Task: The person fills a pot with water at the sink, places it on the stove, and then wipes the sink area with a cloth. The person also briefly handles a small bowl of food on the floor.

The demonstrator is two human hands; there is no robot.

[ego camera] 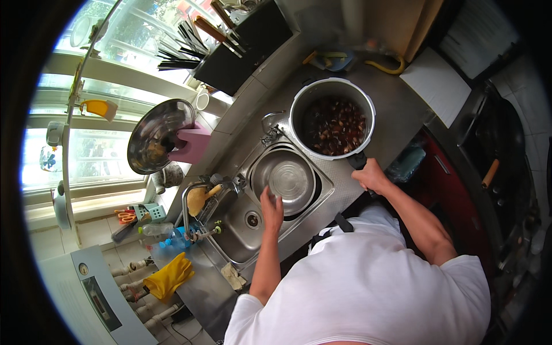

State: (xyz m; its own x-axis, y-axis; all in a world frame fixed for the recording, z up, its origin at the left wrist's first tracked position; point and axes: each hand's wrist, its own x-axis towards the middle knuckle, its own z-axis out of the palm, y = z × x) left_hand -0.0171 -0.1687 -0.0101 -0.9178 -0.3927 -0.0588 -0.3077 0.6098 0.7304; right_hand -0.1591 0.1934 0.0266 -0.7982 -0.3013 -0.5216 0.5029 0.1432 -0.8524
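My right hand (371,176) grips the black handle (357,160) of a large metal pot (295,129), which looks like a pressure cooker body without its lid. Inside is dark liquid with many reddish-brown pieces (338,133), perhaps beans or nuts. The pot is over the steel counter beside the sink. Holding nothing, my left hand (272,211) hovers with fingers apart at the near edge of a round metal basin (291,179). That basin sits in one bowl of the double steel sink (233,235); whether my fingertips touch it I cannot tell.
A curved faucet (186,211) and a sponge brush (200,200) stand at the sink's left. Yellow rubber gloves (169,276) hang over pipes. A large metal lid or bowl (148,133) leans in a pink holder (194,142). Right of the counter is a dark wok (502,129) on the stove.
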